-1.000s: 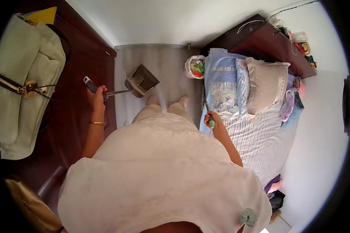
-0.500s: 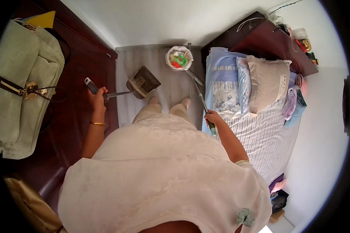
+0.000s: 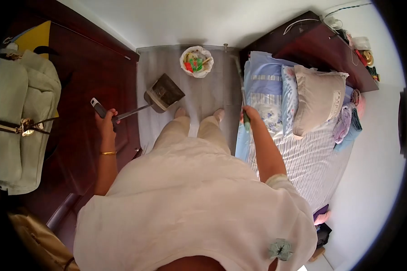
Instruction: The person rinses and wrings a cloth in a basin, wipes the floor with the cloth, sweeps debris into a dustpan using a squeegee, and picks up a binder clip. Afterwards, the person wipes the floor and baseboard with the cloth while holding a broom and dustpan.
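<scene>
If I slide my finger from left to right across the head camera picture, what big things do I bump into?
Pale green bag → left hand → the dustpan's wide scoop → bin with a white liner → right hand → beige pillow.

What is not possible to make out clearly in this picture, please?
All in the head view:
- Far end of the stick in the right hand: blurred.
- Print on the beige pillow: too small to read.
- Bottom of the bin: hidden under the rubbish on top.
- Left side of the green bag: cut off by the dark edge.
</scene>
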A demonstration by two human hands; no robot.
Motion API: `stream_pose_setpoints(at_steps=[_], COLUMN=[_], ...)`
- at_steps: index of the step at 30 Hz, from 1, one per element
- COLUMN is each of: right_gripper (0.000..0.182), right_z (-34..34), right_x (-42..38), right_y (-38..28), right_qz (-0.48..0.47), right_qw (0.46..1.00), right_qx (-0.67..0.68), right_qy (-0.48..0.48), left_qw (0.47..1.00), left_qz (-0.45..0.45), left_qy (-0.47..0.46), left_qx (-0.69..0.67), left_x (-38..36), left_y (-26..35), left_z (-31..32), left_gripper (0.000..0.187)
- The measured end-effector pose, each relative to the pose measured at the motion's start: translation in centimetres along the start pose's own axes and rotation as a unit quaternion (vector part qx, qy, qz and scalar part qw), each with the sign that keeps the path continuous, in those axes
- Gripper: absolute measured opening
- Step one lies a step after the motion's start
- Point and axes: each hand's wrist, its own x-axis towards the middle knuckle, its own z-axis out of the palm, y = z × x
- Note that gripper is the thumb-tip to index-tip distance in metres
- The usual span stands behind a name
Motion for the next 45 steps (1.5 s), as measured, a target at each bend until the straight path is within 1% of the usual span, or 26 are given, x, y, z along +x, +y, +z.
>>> stream_pose_setpoints(at_steps=[2,5,6,7,8,9,11,12,13,15,17,20,21,24,25,28,31,33,35,37,38,40,41,43,45], right_gripper=[0.026,0.023,0.022,0.022,0.021,0.021,0.028,0.038,0.044,0.051,0.059,0.052,0.049,0.054,0.061,0.060,0.060,0.061,0.064,0.068,0.068,0.067,0.068,0.069,0.069], right_z=[-0.1,1.5,1.8,1.7,2.0,3.0,4.9,5.4,5.6,1.7,-0.3,-0.3,0.5,3.2,4.7,8.1,9.7,9.9,9.5,9.8,9.4,7.7,6.6,4.5,2.4], right_x=[4.0,6.9,10.1,13.0,12.2,10.2,5.2,1.3,-2.8,-3.6,-7.4,-9.2,-8.9,-6.4,-5.8,-5.3,-6.0,-5.7,-6.2,-9.1,-9.6,-11.0,-11.8,-15.0,-15.8], right_y=[-2.8,-4.1,-1.4,1.3,2.7,5.6,11.0,10.4,9.7,10.0,7.6,8.3,8.4,8.6,8.9,10.7,11.1,10.9,10.4,8.5,9.0,10.0,9.8,8.2,7.9], right_qz=[0.056,0.082,0.070,0.054,0.038,0.020,-0.015,0.053,0.084,0.118,0.151,0.112,0.104,0.103,0.093,0.114,0.088,0.108,0.115,0.110,0.097,0.067,0.075,0.090,0.083], right_qw=[0.997,0.996,0.990,0.966,0.969,0.971,0.972,0.974,0.987,0.989,0.987,0.993,0.995,0.993,0.994,0.987,0.978,0.970,0.964,0.961,0.967,0.978,0.977,0.976,0.978], right_qx=[0.045,0.003,-0.125,-0.251,-0.244,-0.237,-0.225,-0.221,-0.138,-0.085,-0.021,0.013,0.006,-0.049,-0.057,-0.103,-0.148,-0.154,-0.153,-0.143,-0.138,-0.128,-0.127,-0.124,-0.153], right_qy=[0.001,0.021,-0.001,-0.021,-0.002,0.019,0.060,0.026,0.025,-0.031,-0.058,-0.026,-0.008,0.012,0.010,-0.043,-0.119,-0.156,-0.183,-0.208,-0.190,-0.152,-0.152,-0.152,-0.118], left_qw=[1.000,0.999,0.999,0.999,0.999,0.999,0.999,0.999,0.999,0.999,0.999,0.999,0.999,0.998,0.998,0.998,0.997,0.996,0.997,0.998,0.999,0.999,0.999,0.999,0.999], left_qz=[-0.004,-0.016,-0.021,-0.028,-0.034,-0.033,-0.034,-0.028,-0.024,-0.021,-0.030,-0.021,-0.023,-0.027,-0.028,-0.026,-0.010,-0.001,0.002,-0.003,-0.006,0.007,0.014,0.011,0.015], left_qy=[0.003,0.010,0.017,0.022,0.026,0.024,0.022,0.018,0.014,0.009,0.010,-0.015,-0.019,-0.025,-0.021,-0.021,-0.039,-0.048,-0.045,-0.041,-0.039,-0.044,-0.048,-0.042,-0.046], left_qx=[0.014,0.029,0.031,0.033,0.031,0.029,0.023,0.023,0.023,0.024,0.030,0.021,0.029,0.049,0.055,0.059,0.066,0.070,0.068,0.045,0.035,0.012,0.000,-0.007,-0.015], left_x=[0.4,0.4,0.4,0.2,0.1,0.1,0.0,-0.1,0.0,0.0,0.1,0.2,0.2,0.1,0.0,0.7,1.5,1.5,0.9,-0.5,-0.9,-0.6,-0.4,-1.4,-2.9], left_y=[-0.3,0.3,0.4,0.4,0.4,0.4,0.2,0.3,0.3,0.5,0.8,1.0,1.3,2.1,2.4,2.2,1.1,0.9,0.8,1.3,1.5,0.0,-0.7,-0.2,0.8], left_z=[0.0,-0.1,-0.3,-0.4,-0.2,0.0,0.1,0.2,0.1,0.3,0.0,-1.0,-1.0,-0.1,0.2,0.4,-0.1,-0.5,-0.4,0.0,-0.1,-0.9,-1.3,-1.0,-0.4], left_gripper=[0.053,0.053,0.053,0.052,0.052,0.053,0.054,0.054,0.054,0.055,0.054,0.054,0.054,0.054,0.054,0.051,0.047,0.045,0.044,0.039,0.036,0.036,0.035,0.037,0.039])
